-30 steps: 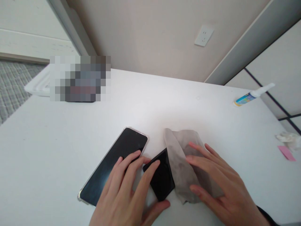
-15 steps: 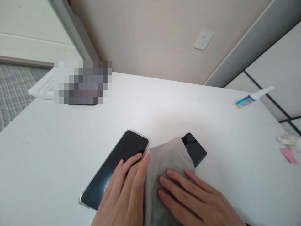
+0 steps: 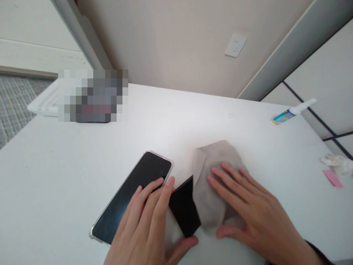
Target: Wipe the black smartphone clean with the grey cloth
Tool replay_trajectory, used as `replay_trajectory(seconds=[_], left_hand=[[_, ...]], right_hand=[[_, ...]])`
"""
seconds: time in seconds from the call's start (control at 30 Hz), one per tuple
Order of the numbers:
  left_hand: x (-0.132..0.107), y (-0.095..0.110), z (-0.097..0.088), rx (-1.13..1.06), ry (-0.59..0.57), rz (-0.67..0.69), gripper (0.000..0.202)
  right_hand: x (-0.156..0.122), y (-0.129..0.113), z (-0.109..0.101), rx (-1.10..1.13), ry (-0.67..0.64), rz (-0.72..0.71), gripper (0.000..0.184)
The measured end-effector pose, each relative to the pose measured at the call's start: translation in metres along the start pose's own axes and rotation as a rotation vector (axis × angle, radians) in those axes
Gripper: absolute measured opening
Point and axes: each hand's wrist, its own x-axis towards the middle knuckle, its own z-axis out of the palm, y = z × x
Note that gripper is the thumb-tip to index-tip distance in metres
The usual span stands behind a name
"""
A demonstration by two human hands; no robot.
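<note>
A glossy black slab, shaped like a phone [image 3: 185,209], lies on the white table, its right part hidden under a grey cloth [image 3: 217,184]. My left hand [image 3: 146,217] braces the slab's left end, forefinger at its upper left and thumb at its lower corner. The same hand's other fingers rest over a larger smartphone in a clear case [image 3: 132,184], screen up and dark. My right hand [image 3: 248,206] lies over the cloth, fingers extended and thumb at its lower edge, pressing it onto the slab.
A small white bottle with a long nozzle and blue label [image 3: 286,116] lies toward the right back. A pink slip [image 3: 332,178] and crumpled white material [image 3: 338,162] lie at the right edge. A pixelated patch [image 3: 93,97] covers something at the back left. The wall has an outlet [image 3: 235,45].
My right hand and the cloth have slid up and to the right across the slab. Its left end now shows, while its right end is covered. My left hand has barely moved.
</note>
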Motion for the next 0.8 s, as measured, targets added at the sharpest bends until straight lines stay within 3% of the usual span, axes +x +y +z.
replay_trajectory(seconds=[0.07,0.2,0.27,0.33,0.37,0.47,0.53,0.67,0.8], left_hand=[[0.001,0.001,0.0,-0.004,0.006,0.003,0.081],[0.0,0.0,-0.001,0.01,0.013,0.037,0.071],[-0.002,0.0,-0.001,0.02,0.009,0.028,0.074],[-0.002,-0.001,0.0,0.013,0.006,0.022,0.08],[-0.002,-0.001,0.0,0.009,0.008,0.023,0.082],[0.0,-0.001,0.001,0.001,0.024,0.048,0.08],[0.001,-0.002,0.002,0.002,0.035,0.055,0.079],[-0.001,-0.001,0.004,0.008,0.023,0.035,0.088],[-0.007,0.0,0.006,0.026,0.031,0.003,0.089]], right_hand=[[-0.002,0.001,0.002,-0.021,-0.01,0.024,0.092],[-0.001,-0.008,0.003,0.018,0.018,-0.217,0.06],[0.001,-0.007,0.002,0.004,0.004,-0.125,0.067],[0.002,-0.006,0.002,-0.034,-0.013,0.041,0.093],[0.002,-0.007,0.003,-0.048,-0.004,0.068,0.095],[0.002,-0.015,0.006,-0.026,0.07,-0.143,0.062],[0.002,-0.016,0.007,0.0,0.061,-0.197,0.054],[-0.001,-0.001,0.007,-0.041,-0.041,0.081,0.1],[-0.007,0.005,0.01,-0.046,-0.042,0.11,0.116]])
